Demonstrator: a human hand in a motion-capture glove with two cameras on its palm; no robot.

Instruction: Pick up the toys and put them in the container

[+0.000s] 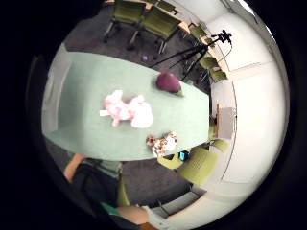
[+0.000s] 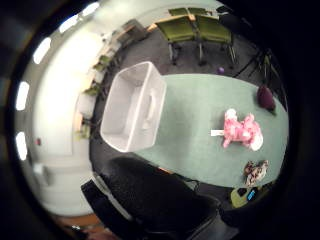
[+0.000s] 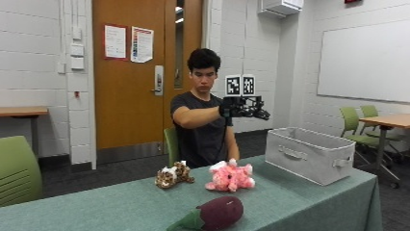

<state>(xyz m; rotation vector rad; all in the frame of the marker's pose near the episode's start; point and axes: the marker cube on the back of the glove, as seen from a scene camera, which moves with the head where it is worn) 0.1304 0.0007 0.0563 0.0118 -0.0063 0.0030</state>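
My gloved right hand (image 3: 243, 108) is raised at chest height, well above the green table (image 3: 96, 207), and holds nothing; its fingers look relaxed. Below it on the table lies a pink plush toy (image 3: 230, 177) (image 1: 128, 110) (image 2: 242, 130). A spotted leopard plush (image 3: 173, 176) (image 1: 161, 143) (image 2: 256, 172) sits beside it, near the table edge on the person's side. A purple eggplant plush (image 3: 218, 213) (image 1: 168, 82) (image 2: 265, 97) lies near the opposite edge. The grey fabric container (image 3: 307, 154) (image 2: 132, 107) stands at the table's end, with nothing visible inside.
Green chairs (image 3: 16, 175) (image 1: 153, 21) stand around the room. A camera tripod (image 1: 201, 48) is on the floor beyond the eggplant's side of the table. Another desk (image 3: 388, 120) with chairs stands past the container.
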